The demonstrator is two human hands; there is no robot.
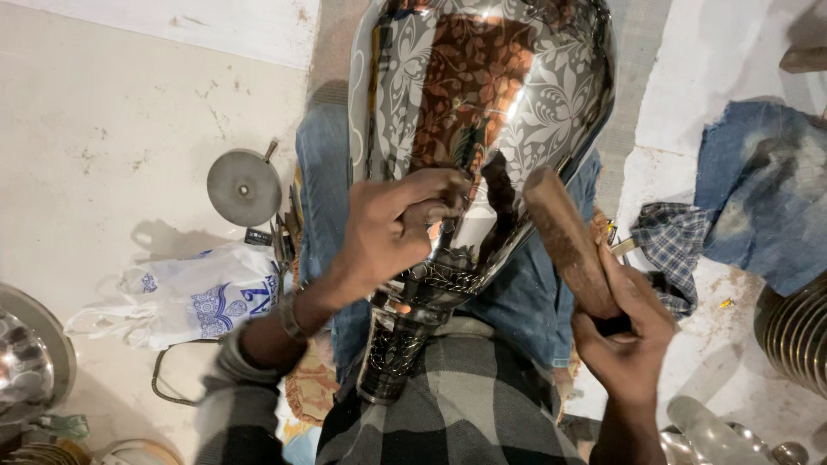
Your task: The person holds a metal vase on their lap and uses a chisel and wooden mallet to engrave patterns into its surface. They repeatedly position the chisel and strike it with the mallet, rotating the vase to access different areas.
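Vase point(482, 95) top was cut off by the upper frame edge; its base was lost against the checked shirt at lower centre. Left hand point(392, 228) hid whatever small tool it pinched. Right hand point(624, 340) covered the wooden mallet's point(564, 237) handle end. Ribbed metal piece point(797, 331) at right edge and round metal dish point(26, 362) at left edge were both cropped.

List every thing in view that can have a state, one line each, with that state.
Large shiny engraved metal vase: lying tilted across the lap, neck toward the person.
Left hand: closed, fingertips pressed on the vase, holding a small tool.
Right hand: grip shut on the brown wooden mallet.
Brown wooden mallet: raised, head beside the vase.
White printed plastic bag: crumpled on the floor.
Blue denim cloth: bunched on the floor.
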